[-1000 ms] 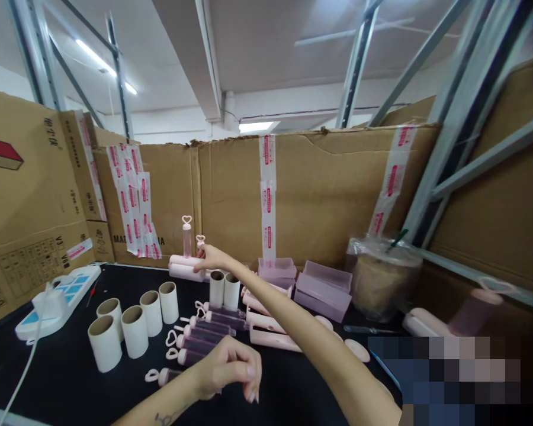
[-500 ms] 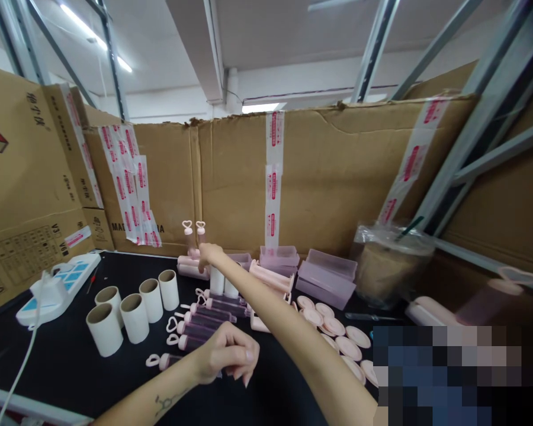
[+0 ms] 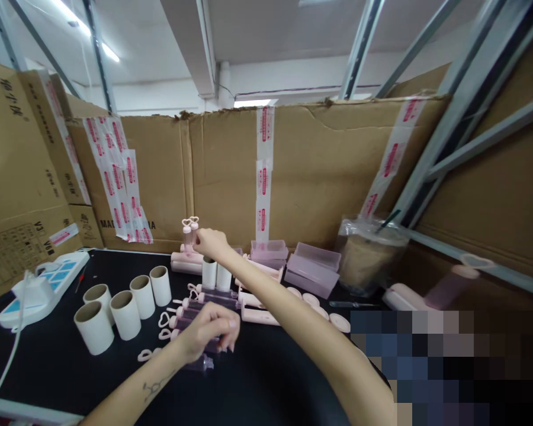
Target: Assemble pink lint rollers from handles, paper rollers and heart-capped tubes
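Note:
My right hand [image 3: 211, 242] reaches to the back of the table, its fingers closed at a small clear pink tube with a heart-shaped handle [image 3: 194, 225]. A second such upright tube [image 3: 186, 232] stands right beside it. Below them lies a pink cylinder-shaped piece [image 3: 186, 263], and white cardboard tubes [image 3: 209, 273] stand under my right wrist. My left hand [image 3: 213, 331] is loosely curled above a row of lying purple tubes with heart handles [image 3: 190, 313]; nothing shows in its fingers.
Several white cardboard tubes [image 3: 125, 316] stand at left, near a power strip [image 3: 44, 290]. Translucent purple boxes [image 3: 313, 269], pink discs [image 3: 311, 300] and a bagged brown container [image 3: 368, 254] are at right. A cardboard wall [image 3: 222, 177] closes the back.
The view has shifted, so the scene sits further left. My right hand has moved slightly, and the two upright heart handles are closer together. My left hand remains curled over the lying tubes.

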`<state>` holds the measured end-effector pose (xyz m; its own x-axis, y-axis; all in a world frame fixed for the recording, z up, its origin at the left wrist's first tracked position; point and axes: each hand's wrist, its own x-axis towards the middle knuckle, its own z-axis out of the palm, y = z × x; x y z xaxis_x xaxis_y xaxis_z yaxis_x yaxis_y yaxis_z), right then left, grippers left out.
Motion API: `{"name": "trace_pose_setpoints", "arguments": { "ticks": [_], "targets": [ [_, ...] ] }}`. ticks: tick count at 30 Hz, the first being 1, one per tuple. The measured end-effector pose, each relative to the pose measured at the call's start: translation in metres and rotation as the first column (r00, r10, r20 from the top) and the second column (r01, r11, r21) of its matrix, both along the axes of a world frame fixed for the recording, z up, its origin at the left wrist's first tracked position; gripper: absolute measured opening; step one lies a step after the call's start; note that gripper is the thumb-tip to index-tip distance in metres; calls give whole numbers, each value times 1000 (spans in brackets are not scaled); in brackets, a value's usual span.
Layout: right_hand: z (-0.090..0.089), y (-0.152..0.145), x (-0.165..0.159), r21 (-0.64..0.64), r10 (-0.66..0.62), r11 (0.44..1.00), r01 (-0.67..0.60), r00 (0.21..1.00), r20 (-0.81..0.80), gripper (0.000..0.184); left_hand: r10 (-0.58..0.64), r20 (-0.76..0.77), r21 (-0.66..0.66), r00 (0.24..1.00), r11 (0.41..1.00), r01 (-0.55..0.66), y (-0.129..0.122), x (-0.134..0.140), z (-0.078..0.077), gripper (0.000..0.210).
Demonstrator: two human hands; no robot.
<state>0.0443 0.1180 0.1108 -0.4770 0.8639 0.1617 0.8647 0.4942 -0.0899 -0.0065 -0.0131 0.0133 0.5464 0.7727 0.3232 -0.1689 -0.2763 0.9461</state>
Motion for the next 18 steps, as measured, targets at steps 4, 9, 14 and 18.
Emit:
{"name": "trace_pose_setpoints", "arguments": {
  "ticks": [4,9,14,18],
  "targets": [
    [16,-36,60,139,49,990,-34,993,-106,24,179,-48,92,983,981,-174,9,-12,12,41],
    [-7,-80,124,125,112,987,-100,989,-95,21,236,-239,215,942,959,-185,20,-29,21,27],
    [-51,-104,155,61,124,990,-124,992,14,11,144,-615,243,775,970,12,21,-49,20,19],
    [-75,-107,162,56,72,996,-76,996,58,15,114,-801,219,588,969,110,13,-51,14,25]
  ]
}}
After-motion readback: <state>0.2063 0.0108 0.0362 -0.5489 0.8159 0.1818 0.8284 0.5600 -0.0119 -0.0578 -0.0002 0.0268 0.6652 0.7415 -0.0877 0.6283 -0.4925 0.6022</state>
